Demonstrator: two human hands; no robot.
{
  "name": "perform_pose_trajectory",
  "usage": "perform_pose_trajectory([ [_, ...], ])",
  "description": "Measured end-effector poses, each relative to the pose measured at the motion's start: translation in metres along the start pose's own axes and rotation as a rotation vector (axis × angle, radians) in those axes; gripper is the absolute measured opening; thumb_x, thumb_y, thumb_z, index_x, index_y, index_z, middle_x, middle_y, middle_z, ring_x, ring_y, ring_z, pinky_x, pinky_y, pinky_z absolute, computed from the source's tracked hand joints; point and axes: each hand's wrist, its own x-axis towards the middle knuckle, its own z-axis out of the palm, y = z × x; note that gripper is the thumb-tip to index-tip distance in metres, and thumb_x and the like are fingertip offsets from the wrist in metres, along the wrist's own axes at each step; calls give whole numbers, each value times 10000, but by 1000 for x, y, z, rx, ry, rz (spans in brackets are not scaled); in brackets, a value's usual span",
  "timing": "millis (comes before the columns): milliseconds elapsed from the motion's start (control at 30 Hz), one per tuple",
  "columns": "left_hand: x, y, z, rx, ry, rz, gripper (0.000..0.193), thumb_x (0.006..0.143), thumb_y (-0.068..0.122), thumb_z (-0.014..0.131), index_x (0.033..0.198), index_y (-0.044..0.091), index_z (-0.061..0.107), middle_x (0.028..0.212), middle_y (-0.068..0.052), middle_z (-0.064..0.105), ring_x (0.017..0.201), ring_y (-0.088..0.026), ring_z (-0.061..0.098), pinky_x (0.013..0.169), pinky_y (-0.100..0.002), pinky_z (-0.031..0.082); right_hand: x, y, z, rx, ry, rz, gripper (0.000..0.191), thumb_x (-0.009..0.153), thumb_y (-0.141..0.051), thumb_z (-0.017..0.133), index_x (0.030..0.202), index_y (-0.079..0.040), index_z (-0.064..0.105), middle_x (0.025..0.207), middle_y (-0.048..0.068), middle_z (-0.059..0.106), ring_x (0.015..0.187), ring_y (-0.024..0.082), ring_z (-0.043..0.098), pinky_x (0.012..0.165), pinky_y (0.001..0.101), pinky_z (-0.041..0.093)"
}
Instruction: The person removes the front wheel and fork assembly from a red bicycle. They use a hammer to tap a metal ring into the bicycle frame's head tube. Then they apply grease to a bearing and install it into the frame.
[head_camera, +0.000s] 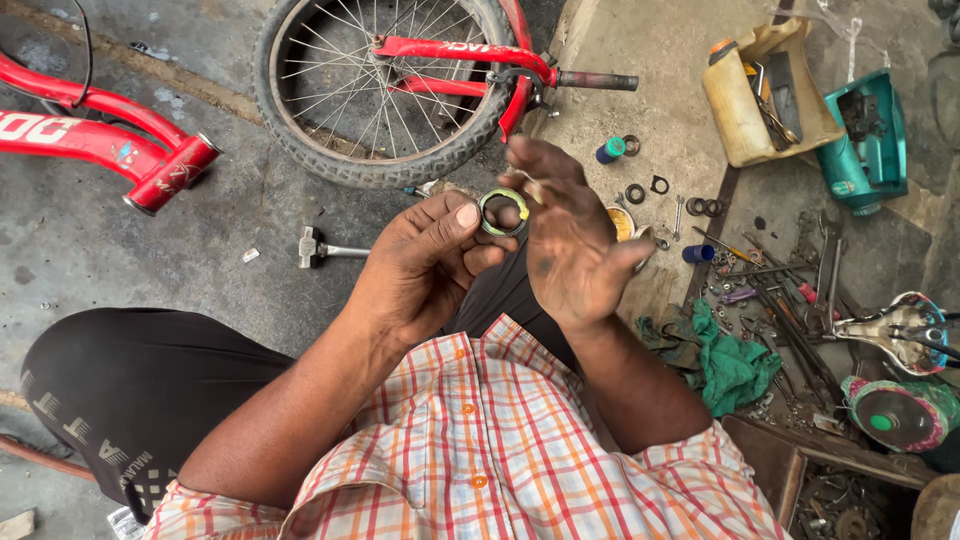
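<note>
My left hand (425, 260) pinches a small metal ring (502, 212), greasy and greenish, between thumb and fingers at chest height. My right hand (565, 240) is raised beside it, palm toward me, with its fingertips touching the ring's right side. Both hands are dark with grease. Below them are my checked shirt and dark trousers.
A red bicycle frame (90, 135) and its front wheel (385, 85) lie on the concrete ahead. A small hammer (315, 248) lies on the floor. To the right are loose rings (635, 193), a green rag (725, 360), several wrenches (800, 330), a cut yellow jug (760, 90) and a teal container (870, 135).
</note>
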Motion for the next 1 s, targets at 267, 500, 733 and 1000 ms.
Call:
perform_pose_trajectory([
  [267,-3,2,3,-26,36,28,114,997,75,724,1010,-21,664,1137,-179,719,986,-206,734,903,-281,604,-5,-1,8,-6,-16,53,829,1053,-766,182,1482,-214,628,1574,161,453,1420,230,443,1165,371,375],
  [500,-1,-2,0,-15,49,30,84,972,26,744,960,7,664,1165,-164,720,979,-191,735,905,-304,606,-17,-5,1,-386,-16,-107,851,1024,-772,141,1477,-262,650,1606,170,468,1451,245,454,1215,411,368],
  [733,-1,-7,1,-24,22,39,98,953,27,763,931,33,668,1198,-152,714,986,-193,703,899,-337,588,-14,-1,0,-492,7,-133,822,1032,-768,164,1453,-249,643,1619,149,453,1478,240,425,1202,399,369],
  [1000,10,-6,-4,791,61,389,77,940,25,778,967,9,708,1217,-132,697,1110,-215,675,967,-336,572,-18,-9,-6,-533,116,47,589,1090,-521,515,1524,-126,462,1432,165,578,1295,232,580,1134,381,483],
])
